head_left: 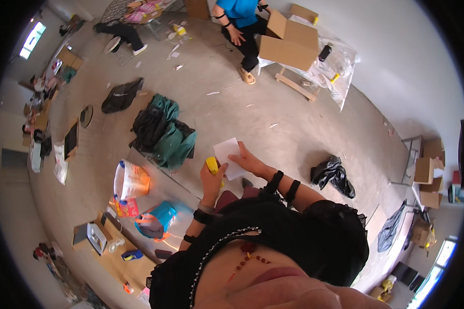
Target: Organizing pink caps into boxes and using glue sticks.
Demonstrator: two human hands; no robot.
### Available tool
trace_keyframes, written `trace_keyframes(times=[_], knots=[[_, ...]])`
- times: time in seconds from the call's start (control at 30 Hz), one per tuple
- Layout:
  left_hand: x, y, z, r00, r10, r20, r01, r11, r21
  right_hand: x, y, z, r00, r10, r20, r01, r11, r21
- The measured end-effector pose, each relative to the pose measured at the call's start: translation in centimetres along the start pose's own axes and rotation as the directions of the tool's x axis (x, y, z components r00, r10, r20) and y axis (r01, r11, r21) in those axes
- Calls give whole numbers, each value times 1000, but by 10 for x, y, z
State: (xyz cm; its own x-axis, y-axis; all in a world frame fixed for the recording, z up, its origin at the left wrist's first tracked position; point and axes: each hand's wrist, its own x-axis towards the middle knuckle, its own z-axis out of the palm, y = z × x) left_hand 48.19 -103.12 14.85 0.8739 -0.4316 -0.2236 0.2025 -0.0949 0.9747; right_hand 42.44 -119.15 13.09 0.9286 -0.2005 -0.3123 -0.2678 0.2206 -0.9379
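In front of my body, my left hand (pixel 210 180) is closed around a small yellow object (pixel 212 164). Its exact kind is hidden by my fingers, with yellow showing both above and below them. A white sheet of paper (pixel 227 151) is gripped by my right hand (pixel 248 158), thumb and fingers along its right edge. The paper's lower left edge comes close to my left hand; whether the two touch I cannot tell.
Left of me are dark green and black bags (pixel 165 134), a white-and-orange bucket (pixel 131 180), a blue bag (pixel 157 220) and a wooden table (pixel 119 260). A black plastic bag (pixel 332 175) lies to the right. Beyond, a person in blue (pixel 242 20) sits beside an open cardboard box (pixel 291 46).
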Motion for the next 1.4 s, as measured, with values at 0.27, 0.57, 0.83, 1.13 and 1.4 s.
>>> trace_keyframes(times=[0.27,0.57,0.83,1.13,1.4], knots=[[115,-1,77,960,-96,264,80,994,72,32,-22,-103,993,-53,-103,66,989,131],[290,29,120,905,-153,397,157,987,23,168,-63,-258,814,-45,-579,320,867,382],[437,57,129,933,-253,254,240,967,83,294,-205,-435,665,-262,-699,671,620,406],[532,67,204,913,-330,240,313,944,108,402,-209,-618,710,-285,-644,681,510,525],[570,83,273,919,-393,-45,395,915,84,499,-113,-856,569,-183,-802,421,903,92]])
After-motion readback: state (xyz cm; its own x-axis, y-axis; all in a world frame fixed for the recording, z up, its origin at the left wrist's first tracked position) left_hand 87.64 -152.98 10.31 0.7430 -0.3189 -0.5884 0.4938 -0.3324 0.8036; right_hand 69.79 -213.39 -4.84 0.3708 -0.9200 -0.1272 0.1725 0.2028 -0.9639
